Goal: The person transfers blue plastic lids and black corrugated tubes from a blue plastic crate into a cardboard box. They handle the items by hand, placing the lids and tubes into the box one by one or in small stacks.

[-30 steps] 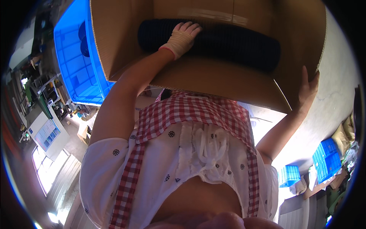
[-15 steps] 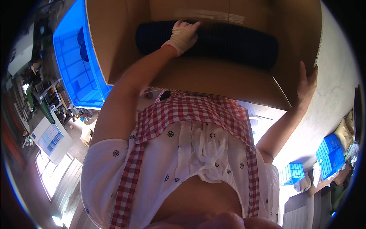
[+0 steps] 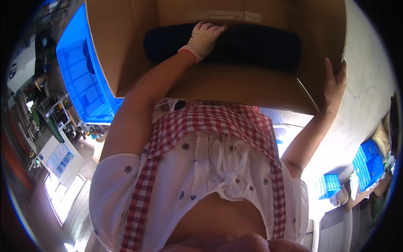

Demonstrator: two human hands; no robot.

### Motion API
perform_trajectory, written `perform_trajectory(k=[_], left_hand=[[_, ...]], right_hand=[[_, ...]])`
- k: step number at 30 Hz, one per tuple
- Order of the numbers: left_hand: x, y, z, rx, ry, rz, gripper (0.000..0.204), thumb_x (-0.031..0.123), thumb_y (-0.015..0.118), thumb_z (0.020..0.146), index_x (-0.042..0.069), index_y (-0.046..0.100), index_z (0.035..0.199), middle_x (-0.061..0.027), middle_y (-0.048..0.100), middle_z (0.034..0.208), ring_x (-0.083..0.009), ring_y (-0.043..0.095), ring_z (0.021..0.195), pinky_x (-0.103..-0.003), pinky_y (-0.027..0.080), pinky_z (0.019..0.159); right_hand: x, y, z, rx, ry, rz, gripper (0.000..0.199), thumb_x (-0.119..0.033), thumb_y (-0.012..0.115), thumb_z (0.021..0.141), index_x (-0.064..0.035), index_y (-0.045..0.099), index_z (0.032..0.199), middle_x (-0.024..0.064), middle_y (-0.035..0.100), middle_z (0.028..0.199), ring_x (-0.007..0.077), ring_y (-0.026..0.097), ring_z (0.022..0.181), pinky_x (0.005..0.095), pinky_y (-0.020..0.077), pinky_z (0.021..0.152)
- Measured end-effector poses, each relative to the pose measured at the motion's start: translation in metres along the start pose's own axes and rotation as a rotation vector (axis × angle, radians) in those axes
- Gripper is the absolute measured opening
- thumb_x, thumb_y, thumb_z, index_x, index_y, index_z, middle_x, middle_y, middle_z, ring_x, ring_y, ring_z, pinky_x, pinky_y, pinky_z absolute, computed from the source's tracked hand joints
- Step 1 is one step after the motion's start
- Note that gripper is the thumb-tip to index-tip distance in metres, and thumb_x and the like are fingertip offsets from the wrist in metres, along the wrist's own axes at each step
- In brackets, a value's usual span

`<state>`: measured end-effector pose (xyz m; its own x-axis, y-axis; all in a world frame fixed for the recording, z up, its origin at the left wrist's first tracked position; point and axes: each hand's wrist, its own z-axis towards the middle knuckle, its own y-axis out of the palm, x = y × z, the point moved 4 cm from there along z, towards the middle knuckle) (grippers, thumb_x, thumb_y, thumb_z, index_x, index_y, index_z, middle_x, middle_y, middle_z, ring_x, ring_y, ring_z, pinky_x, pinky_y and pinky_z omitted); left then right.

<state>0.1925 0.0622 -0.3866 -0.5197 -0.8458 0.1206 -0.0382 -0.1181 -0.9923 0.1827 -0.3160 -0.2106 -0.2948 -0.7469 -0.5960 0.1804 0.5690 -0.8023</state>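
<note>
A long dark blue ribbed cylinder (image 3: 260, 47), like a tight row of stacked round pieces, lies across the inside of an open cardboard box (image 3: 235, 86). My left hand (image 3: 202, 41) reaches in over the box's near edge, wearing a pale glove with a red cuff. Its fingers curl over the top of the cylinder, left of its middle, and their tips are partly hidden. At the right wall of the box is my right hand (image 3: 334, 86). The thumb points up along the inner side, while the fingers wrap round the cardboard edge, mostly out of sight.
Close to the box's left side stands a blue plastic crate (image 3: 90, 98) with dark round pieces inside. Smaller blue crates (image 3: 368, 164) are farther off at the lower right, near sacks (image 3: 381, 140). A white board (image 3: 61, 159) stands at the left.
The box and the cylinder in it have shifted slightly left in view, the cylinder now lying more level. Both hands keep their places on them, the left fingers slightly shifted.
</note>
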Motion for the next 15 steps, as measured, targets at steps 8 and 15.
perform_trajectory(k=[8, 15], left_hand=[[-0.005, 0.0, 0.011, -0.217, -0.044, 0.002, 0.055, 0.012, 0.06, 0.081, 0.021, 0.045, 0.133, -0.0031, 0.065, 0.107, -0.0238, 0.056, 0.108, -0.048, 0.032, 0.106], [0.002, -0.007, 0.019, -0.243, -0.337, -0.059, 0.061, 0.039, 0.065, 0.082, 0.012, 0.045, 0.133, -0.0089, 0.063, 0.107, -0.0264, 0.055, 0.11, -0.045, 0.033, 0.104]], right_hand=[[-0.004, 0.006, -0.002, 0.004, -0.014, -0.026, 0.064, -0.039, 0.063, 0.087, 0.0013, 0.045, 0.133, 0.0238, 0.057, 0.125, 0.0359, 0.052, 0.12, 0.0392, 0.0424, 0.098], [-0.014, 0.011, -0.01, 0.021, -0.017, 0.009, 0.058, -0.039, 0.063, 0.087, -0.0042, 0.048, 0.131, 0.0207, 0.06, 0.122, 0.0365, 0.056, 0.115, 0.0401, 0.0457, 0.094]])
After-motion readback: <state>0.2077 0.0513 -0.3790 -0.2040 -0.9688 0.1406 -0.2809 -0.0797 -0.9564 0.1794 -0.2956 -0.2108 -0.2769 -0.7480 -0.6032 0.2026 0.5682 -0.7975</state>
